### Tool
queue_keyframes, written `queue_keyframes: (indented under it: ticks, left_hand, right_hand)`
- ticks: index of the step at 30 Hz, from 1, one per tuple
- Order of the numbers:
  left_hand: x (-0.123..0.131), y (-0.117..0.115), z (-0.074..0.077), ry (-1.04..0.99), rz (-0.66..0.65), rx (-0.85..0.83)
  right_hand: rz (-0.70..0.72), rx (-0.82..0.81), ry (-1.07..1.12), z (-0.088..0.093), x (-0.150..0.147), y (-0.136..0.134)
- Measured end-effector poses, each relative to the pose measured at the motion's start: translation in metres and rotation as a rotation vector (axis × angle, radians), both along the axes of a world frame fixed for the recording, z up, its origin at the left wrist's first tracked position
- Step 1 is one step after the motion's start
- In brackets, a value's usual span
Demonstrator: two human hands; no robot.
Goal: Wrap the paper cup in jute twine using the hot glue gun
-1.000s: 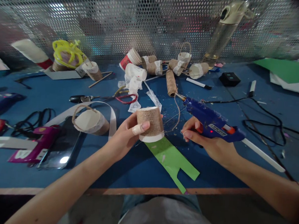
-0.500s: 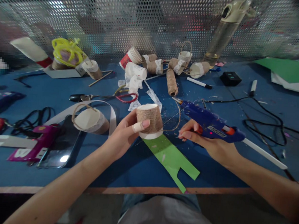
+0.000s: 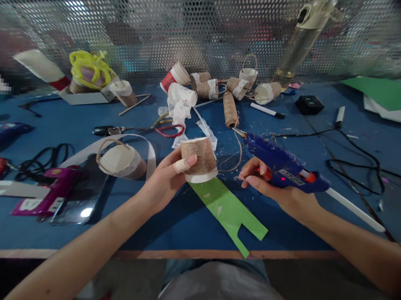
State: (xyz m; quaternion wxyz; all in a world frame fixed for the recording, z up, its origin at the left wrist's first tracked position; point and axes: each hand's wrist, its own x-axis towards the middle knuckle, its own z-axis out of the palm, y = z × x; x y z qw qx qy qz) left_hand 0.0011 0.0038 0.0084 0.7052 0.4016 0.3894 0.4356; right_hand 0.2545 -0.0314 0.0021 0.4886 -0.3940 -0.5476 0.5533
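My left hand (image 3: 168, 177) is closed around a small paper cup (image 3: 199, 158) wrapped in brown twine, with a bare white band at its lower edge. A bandage covers the left thumb. My right hand (image 3: 280, 186) grips a blue hot glue gun (image 3: 275, 157) by its handle, a white glue stick jutting from the back. Its nozzle points left, close to the end of a twine roll (image 3: 230, 110). From that roll a loose strand curves down to the wrapped cup. Below the cup lies a green paper strip (image 3: 229, 210) with a notched end.
Left of my hand are a twine-handled cup (image 3: 121, 161), a phone (image 3: 82, 192) and a purple glue gun (image 3: 50, 193). Red-handled scissors (image 3: 169, 130) and lace (image 3: 206, 130) lie ahead. A water bottle (image 3: 298, 43) stands by the mesh screen. A black cord (image 3: 357, 141) crosses the right side.
The wrapped cup has shifted slightly left and up, tilting a little in my left hand. The glue gun has moved very slightly right and stays in my right hand.
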Motion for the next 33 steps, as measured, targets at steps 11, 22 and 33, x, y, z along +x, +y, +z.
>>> queue_keyframes:
  ticks: [11, 22, 33]
  left_hand:
    - [0.0022, -0.0010, 0.0029, -0.021, 0.019, -0.019]
    - [0.0014, 0.0010, 0.0013, -0.055, -0.004, -0.020]
    - [0.0004, 0.0014, 0.0011, -0.092, 0.031, -0.040]
  right_hand:
    - [0.031, 0.093, 0.004, 0.0005, 0.0005, 0.0001]
    - [0.040, 0.000, 0.048, -0.0018, 0.0005, -0.0016]
    - [0.062, 0.193, -0.227, -0.0042, 0.0057, -0.0047]
